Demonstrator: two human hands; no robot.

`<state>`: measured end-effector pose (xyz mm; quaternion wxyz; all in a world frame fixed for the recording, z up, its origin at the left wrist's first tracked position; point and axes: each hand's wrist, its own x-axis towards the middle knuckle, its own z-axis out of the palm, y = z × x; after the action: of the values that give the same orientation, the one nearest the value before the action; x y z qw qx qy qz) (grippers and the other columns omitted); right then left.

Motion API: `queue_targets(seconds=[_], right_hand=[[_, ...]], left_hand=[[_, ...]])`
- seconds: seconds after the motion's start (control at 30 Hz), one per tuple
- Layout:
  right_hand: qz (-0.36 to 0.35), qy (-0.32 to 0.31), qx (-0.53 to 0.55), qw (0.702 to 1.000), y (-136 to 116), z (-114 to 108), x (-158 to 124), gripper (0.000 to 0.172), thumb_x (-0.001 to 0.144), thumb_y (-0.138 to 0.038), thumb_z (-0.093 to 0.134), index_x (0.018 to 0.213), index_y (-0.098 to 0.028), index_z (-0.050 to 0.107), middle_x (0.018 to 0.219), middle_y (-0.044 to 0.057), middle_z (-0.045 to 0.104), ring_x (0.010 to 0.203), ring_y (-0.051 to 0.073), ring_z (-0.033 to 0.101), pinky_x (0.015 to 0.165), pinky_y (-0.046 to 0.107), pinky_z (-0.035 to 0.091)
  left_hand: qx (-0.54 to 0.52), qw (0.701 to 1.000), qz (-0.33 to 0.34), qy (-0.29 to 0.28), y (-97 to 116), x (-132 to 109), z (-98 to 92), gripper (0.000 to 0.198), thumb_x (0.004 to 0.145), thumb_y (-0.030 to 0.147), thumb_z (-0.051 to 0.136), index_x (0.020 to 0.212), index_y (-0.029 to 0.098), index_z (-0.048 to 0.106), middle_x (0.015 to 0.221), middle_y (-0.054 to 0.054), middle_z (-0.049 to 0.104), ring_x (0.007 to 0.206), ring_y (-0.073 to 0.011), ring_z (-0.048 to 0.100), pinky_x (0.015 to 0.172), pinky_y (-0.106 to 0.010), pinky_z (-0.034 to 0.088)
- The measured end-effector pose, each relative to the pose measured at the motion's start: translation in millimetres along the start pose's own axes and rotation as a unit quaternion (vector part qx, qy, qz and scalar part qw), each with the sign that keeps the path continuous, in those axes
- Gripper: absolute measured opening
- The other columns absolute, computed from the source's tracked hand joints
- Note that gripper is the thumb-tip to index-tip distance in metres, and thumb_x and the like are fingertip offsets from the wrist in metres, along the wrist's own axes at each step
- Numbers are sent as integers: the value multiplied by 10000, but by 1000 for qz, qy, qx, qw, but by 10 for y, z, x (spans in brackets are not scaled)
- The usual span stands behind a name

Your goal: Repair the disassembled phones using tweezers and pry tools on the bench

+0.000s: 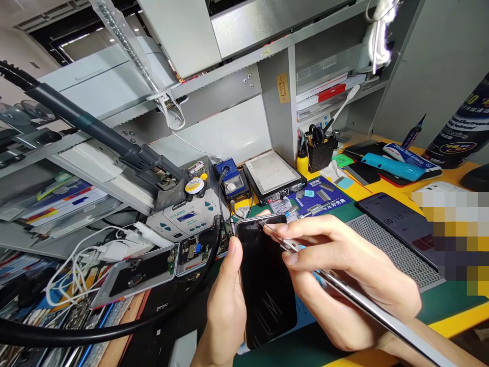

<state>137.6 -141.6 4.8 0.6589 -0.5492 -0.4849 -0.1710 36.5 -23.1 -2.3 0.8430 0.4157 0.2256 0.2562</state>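
Observation:
My left hand (225, 300) grips a black smartphone (265, 285) by its left edge, thumb on the side, and holds it upright over the bench. My right hand (344, 275) pinches a long thin metal tool (367, 306), like tweezers or a pry blade. The tool's tip touches the phone near its top right corner. Its shaft runs back along my right forearm toward the lower right.
A second phone (401, 224) showing a timer lies right on a grey mat. Opened phone frames (141, 272), a soldering station (191, 214), a hot plate (273, 176), a black cable (114, 331), a spray can (462, 132) and a tool cup (321, 150) surround my hands.

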Motion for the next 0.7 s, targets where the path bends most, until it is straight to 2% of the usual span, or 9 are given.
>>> queue_targets(seconds=[0.13,0.33,0.53,0.7], right_hand=[[2,-1,4,1000,-2,5,-16,313,756,38,600,892,-230,687,1032,70,740,967,220,751,800,324,657],[7,2,5,1000,-26,9,6,310,752,39,601,887,-225,692,1032,70,737,979,220,748,809,318,655],[0,5,3,1000,-21,13,13,295,746,40,604,872,-213,692,1020,78,739,957,221,754,792,313,657],[4,2,8,1000,-6,15,11,310,748,38,607,894,-221,693,1040,77,740,966,233,754,800,332,661]], left_hand=[[1,1000,-4,1,2,2,2,535,855,483,685,1321,220,676,1404,-80,633,1492,-312,314,1264,-464,177],[6,1000,1,11,-2,6,-18,439,831,479,715,1169,203,759,1375,-83,654,1494,-310,311,1267,-463,158],[4,1000,-17,-10,16,-11,33,491,849,520,687,1247,235,726,1468,-52,575,1514,-321,253,1264,-481,180],[0,1000,-12,-16,13,-10,50,533,859,512,673,1301,216,692,1478,-69,564,1509,-333,259,1262,-484,188]])
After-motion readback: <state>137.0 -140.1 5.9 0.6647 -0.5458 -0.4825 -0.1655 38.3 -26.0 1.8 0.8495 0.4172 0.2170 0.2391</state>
